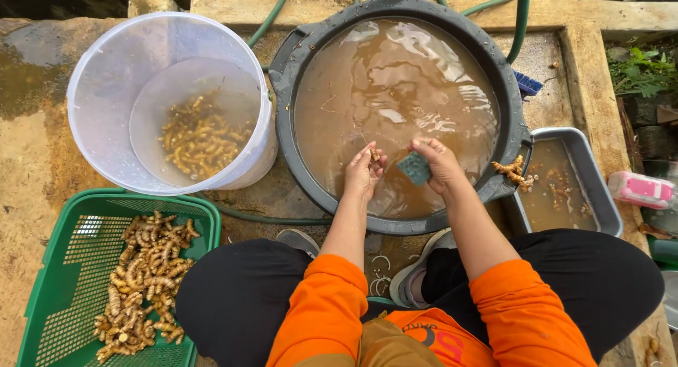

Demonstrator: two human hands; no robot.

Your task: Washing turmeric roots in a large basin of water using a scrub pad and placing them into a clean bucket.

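My left hand [362, 170] holds a small brown root piece [375, 155] over the muddy water of a big dark grey basin [284, 77]. My right hand [439, 162] grips a green scrub sponge [414, 168] right beside it. Both hands hover above the near part of the basin, close together. A clump of yellow roots [510, 170] rests on the basin's right rim.
A clear plastic bucket [106, 91] with roots in water stands at the left. A green basket [56, 268] of roots lies at the lower left. A grey metal tray [590, 169] of muddy water sits at the right. Green hoses [522, 21] run behind.
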